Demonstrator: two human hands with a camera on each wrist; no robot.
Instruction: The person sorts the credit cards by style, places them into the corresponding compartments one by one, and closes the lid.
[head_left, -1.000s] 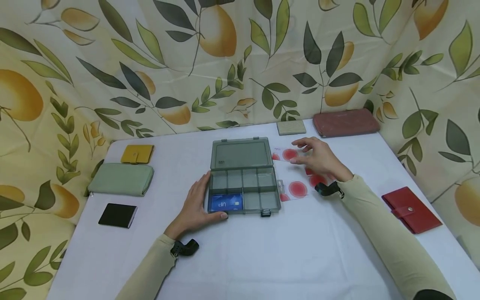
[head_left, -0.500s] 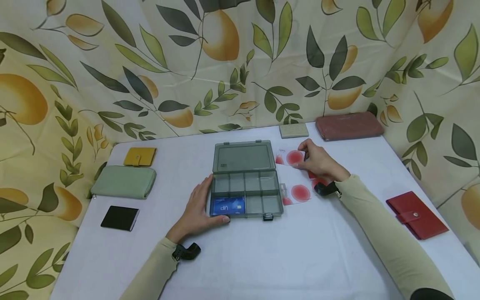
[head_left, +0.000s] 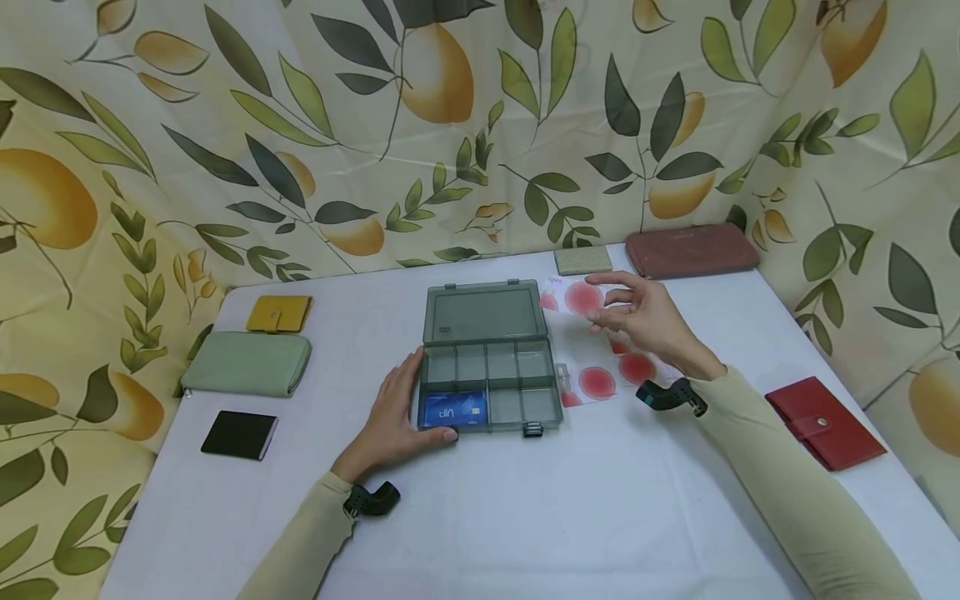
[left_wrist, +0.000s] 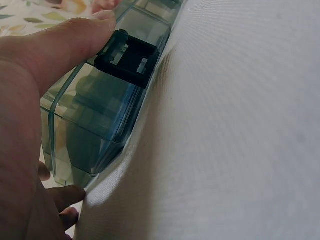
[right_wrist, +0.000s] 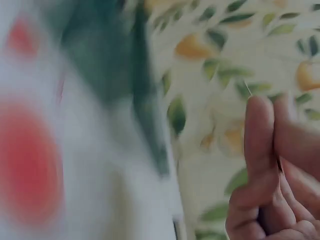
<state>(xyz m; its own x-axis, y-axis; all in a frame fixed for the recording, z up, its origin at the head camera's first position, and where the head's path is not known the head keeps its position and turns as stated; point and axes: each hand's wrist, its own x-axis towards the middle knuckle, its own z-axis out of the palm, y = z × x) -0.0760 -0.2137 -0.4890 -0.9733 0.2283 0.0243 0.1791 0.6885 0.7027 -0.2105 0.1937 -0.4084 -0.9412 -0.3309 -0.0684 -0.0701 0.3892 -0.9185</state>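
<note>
A smoky clear organizer box point(head_left: 489, 358) lies open at the bench's middle, lid flat toward the far edge. A white card with red circles point(head_left: 581, 297) is lifted beside its right side.

1 grey compartment box point(head_left: 489, 358) w/ 1 blue card point(head_left: 452, 409), mid frame. 6 wallets/cases: 3 left (yellow point(head_left: 279, 313), green point(head_left: 247, 363), black point(head_left: 239, 434)), 3 right (beige point(head_left: 582, 260), pink point(head_left: 692, 250), red point(head_left: 824, 422)). 1 red-dotted sheet point(head_left: 600, 367). 2 hands point(head_left: 395, 414) point(head_left: 648, 321).
</note>
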